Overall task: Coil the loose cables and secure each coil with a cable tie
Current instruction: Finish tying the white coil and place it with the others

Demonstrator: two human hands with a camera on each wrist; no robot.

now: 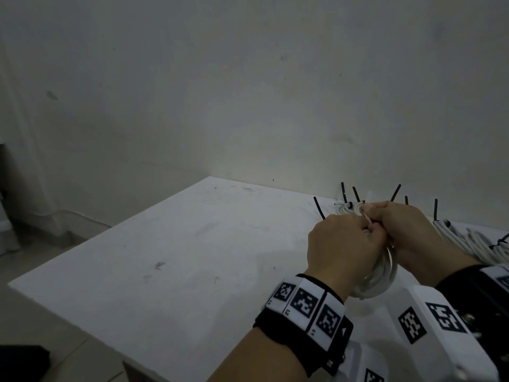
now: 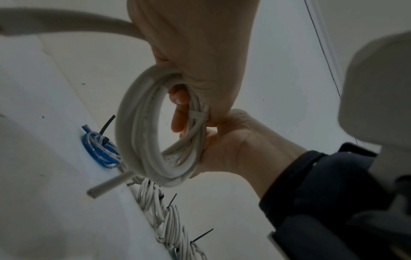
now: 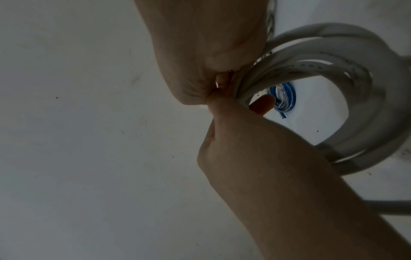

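Observation:
A white cable coil hangs above the table's right part, held between both hands. My left hand grips the top of the coil from the left. My right hand meets it from the right, with its fingers through the ring and its thumb outside. They pinch the bundle where a pale cable tie wraps it. A pale strip sticks up between the two hands. In the right wrist view the coil loops to the right of the joined hands. One cable end pokes out below the coil.
The white table stands against a wall. Several white coils with black ties lie along the wall at the back right. A blue coil lies among them. The table's left edge drops to the floor.

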